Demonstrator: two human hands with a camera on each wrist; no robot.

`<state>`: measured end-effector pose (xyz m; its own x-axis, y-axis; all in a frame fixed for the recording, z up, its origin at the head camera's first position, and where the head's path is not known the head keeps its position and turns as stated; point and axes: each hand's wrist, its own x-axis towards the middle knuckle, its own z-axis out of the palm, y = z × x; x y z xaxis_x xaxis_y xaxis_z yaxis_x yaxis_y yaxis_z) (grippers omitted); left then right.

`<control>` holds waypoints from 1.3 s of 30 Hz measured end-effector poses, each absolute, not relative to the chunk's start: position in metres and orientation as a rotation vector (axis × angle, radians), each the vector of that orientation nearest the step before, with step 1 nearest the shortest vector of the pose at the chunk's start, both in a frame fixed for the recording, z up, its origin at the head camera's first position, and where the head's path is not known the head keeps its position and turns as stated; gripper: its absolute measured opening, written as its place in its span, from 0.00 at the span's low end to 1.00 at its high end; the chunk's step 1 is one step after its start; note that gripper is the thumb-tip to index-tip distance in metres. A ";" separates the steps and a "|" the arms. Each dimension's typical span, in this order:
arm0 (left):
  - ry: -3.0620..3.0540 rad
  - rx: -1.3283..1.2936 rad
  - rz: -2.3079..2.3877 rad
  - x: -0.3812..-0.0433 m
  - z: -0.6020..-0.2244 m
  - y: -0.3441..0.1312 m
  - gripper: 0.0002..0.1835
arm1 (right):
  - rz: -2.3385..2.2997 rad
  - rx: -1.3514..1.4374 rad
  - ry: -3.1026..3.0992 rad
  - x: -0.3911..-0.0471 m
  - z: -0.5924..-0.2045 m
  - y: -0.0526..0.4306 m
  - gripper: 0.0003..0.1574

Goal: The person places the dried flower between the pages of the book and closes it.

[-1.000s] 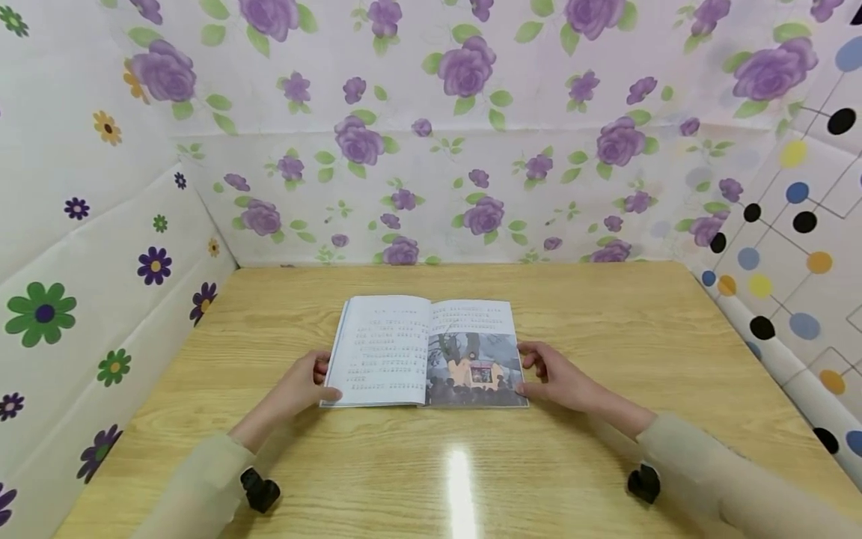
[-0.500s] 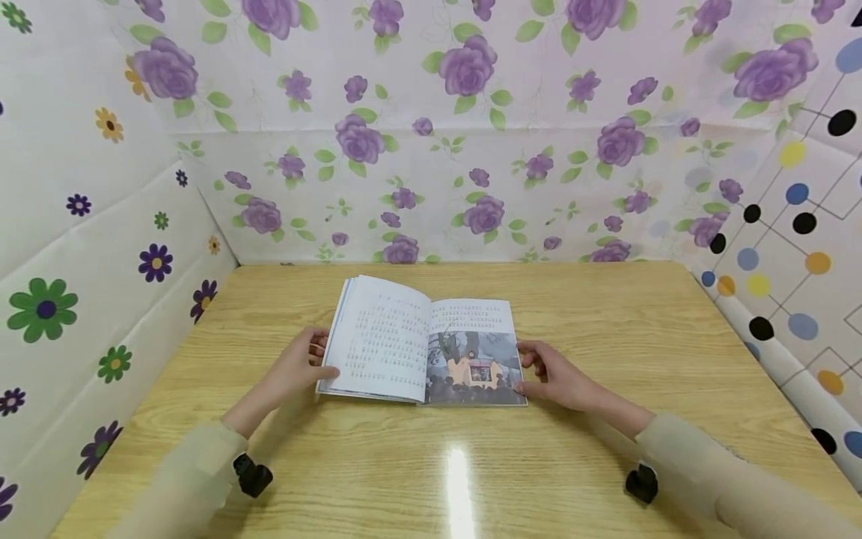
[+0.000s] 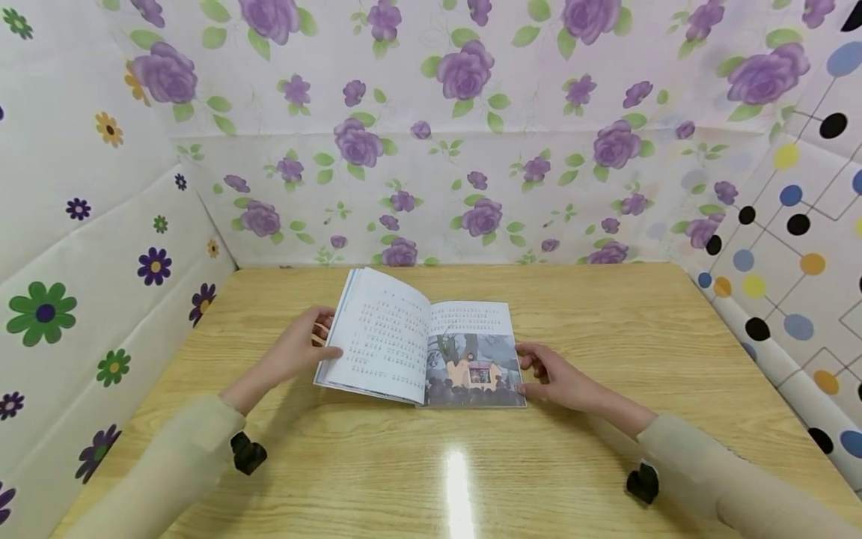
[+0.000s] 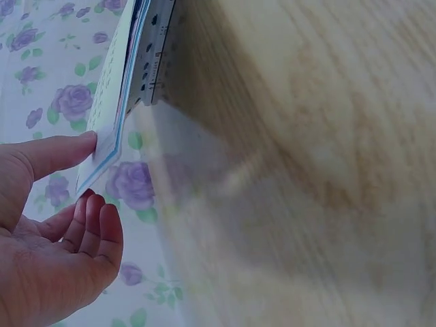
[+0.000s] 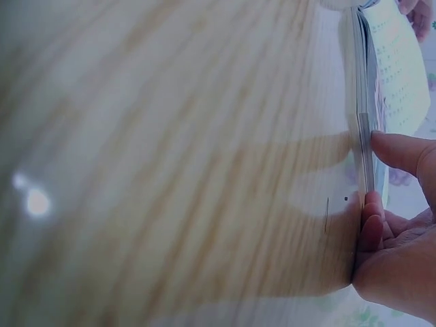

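Note:
An open book (image 3: 390,340) lies on the wooden table, with printed text on the left page and a picture below text on the right page. My left hand (image 3: 294,350) pinches the book's left edge, thumb on top and fingers beneath. That side is lifted and tilted; in the left wrist view the pages (image 4: 112,95) stand well above the tabletop. At the opposite edge, my right hand (image 3: 560,379) grips the right side, which lies low on the table. The right wrist view shows its thumb (image 5: 402,151) over the edge and fingers curled at the underside.
The light wood table (image 3: 606,314) carries a bright glare streak near the front. Behind it hangs a purple-rose wall covering (image 3: 471,180). A flower-patterned sheet (image 3: 101,247) stands at the left, a dotted one (image 3: 781,239) at the right. Both wrists wear small black cameras.
My left hand has moved up and away from me, raising the left side of the book from flat to tilted. The right hand has stayed on the right edge.

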<state>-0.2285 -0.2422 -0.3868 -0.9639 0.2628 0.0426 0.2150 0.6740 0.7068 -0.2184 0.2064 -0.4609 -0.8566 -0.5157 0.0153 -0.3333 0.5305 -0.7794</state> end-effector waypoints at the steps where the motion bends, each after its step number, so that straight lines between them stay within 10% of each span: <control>1: 2.815 0.414 1.176 -0.230 -0.384 -0.241 0.34 | -1.230 -0.719 2.550 -0.219 -0.461 0.207 0.43; 28: 2.823 0.588 0.944 -0.269 -0.325 -0.193 0.42 | -1.227 -0.707 2.536 -0.221 -0.465 0.208 0.43; 39: 2.821 0.783 0.748 -0.280 -0.306 -0.168 0.31 | -1.228 -0.704 2.546 -0.219 -0.464 0.207 0.43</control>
